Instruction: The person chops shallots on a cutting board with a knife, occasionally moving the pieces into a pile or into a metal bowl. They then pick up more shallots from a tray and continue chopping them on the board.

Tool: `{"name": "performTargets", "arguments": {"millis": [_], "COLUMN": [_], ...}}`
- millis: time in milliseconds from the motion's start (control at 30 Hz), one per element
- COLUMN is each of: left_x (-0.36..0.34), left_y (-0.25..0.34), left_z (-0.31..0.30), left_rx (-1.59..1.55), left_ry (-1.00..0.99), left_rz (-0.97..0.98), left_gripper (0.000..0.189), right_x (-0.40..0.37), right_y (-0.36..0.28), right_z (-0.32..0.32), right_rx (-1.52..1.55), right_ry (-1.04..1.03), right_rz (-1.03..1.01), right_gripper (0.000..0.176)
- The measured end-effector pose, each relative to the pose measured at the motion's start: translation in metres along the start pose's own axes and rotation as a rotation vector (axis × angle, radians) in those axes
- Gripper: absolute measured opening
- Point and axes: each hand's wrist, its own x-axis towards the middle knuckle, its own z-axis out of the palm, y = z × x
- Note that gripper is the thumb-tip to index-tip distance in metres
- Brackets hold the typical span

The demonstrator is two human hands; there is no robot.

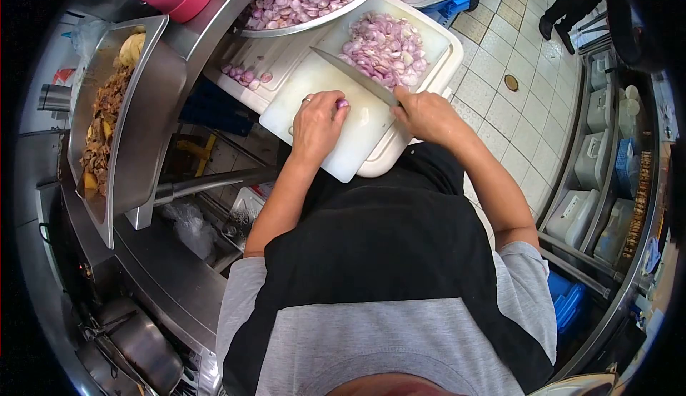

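The left hand point(314, 126) is pinching a light, likely slippery shallot point(342, 103) by its sides at the middle of the board point(336, 154), the right hand point(427, 116) gripping the knife point(355, 76)

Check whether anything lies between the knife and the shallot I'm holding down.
Nothing visible does. The left hand pins the shallot on the cutting board; the knife in the right hand lies just beyond it, over bare board.
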Motion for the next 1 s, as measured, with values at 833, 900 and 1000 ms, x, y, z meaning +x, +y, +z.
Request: {"name": "performTargets", "arguments": {"millis": [833,900,1000], "left_x": [-0.006,-0.007,-0.006], "left_y": [-0.013,-0.013,-0.012], "left_z": [-0.001,0.0,0.0], "left_rx": [-0.122,-0.118,-0.116], "left_ry": [0.002,0.017,0.036], "left_rz": [0.018,0.014,0.031], "left_gripper": [0.013,0.013,0.011], "right_x": [-0.004,-0.004,0.003], "right_y": [-0.041,-0.039,-0.036], "right_z": [-0.008,0.005,0.022], "right_rx": [-0.055,-0.018,0.04], "right_ry": [-0.185,-0.156,-0.09], "right_rz": [-0.064,-0.062,-0.073], "right_gripper": [0.026,0.026,0.026]}}
